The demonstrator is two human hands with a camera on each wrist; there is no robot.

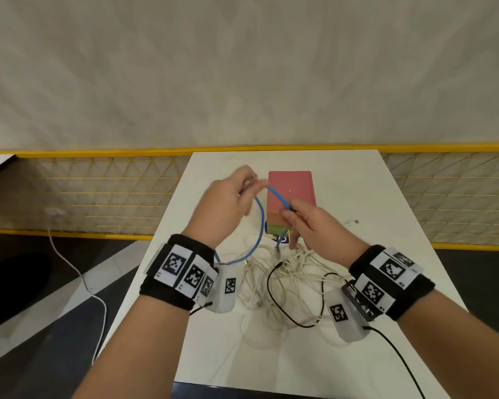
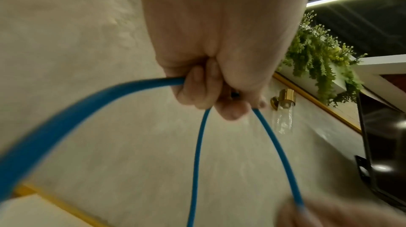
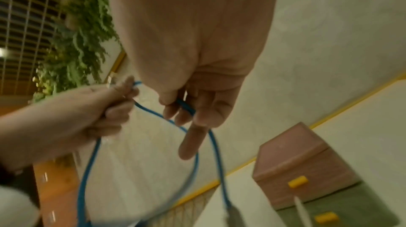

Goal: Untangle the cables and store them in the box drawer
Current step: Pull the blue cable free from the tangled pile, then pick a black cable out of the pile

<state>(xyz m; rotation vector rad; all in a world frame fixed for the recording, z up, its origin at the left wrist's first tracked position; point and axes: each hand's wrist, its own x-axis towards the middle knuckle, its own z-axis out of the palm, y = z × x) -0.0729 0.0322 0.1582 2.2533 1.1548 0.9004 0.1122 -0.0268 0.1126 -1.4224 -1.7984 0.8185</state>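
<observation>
Above the white table [image 1: 357,182], both hands hold one blue cable [image 1: 260,223]. My left hand [image 1: 242,191] grips it in curled fingers [image 2: 197,90], and a long loop [image 2: 196,152] hangs below. My right hand [image 1: 291,214] pinches the same blue cable [image 3: 216,152] between thumb and fingers [image 3: 173,112], index finger straight. Its grey plug [image 3: 232,213] dangles under the right hand. A tangled pile of white cables [image 1: 288,272] with a black cable [image 1: 271,292] lies on the table beneath the hands. The pink box [image 1: 290,185] stands behind, showing a pink drawer [image 3: 307,182] and a green drawer [image 3: 351,208], both with yellow handles.
A loose white connector [image 1: 350,223] lies on the table to the right of the box. A yellow mesh railing [image 1: 98,194] runs behind and beside the table. A white cord [image 1: 81,280] trails across the dark floor on the left. The table's near edge [image 1: 242,384] is close to my body.
</observation>
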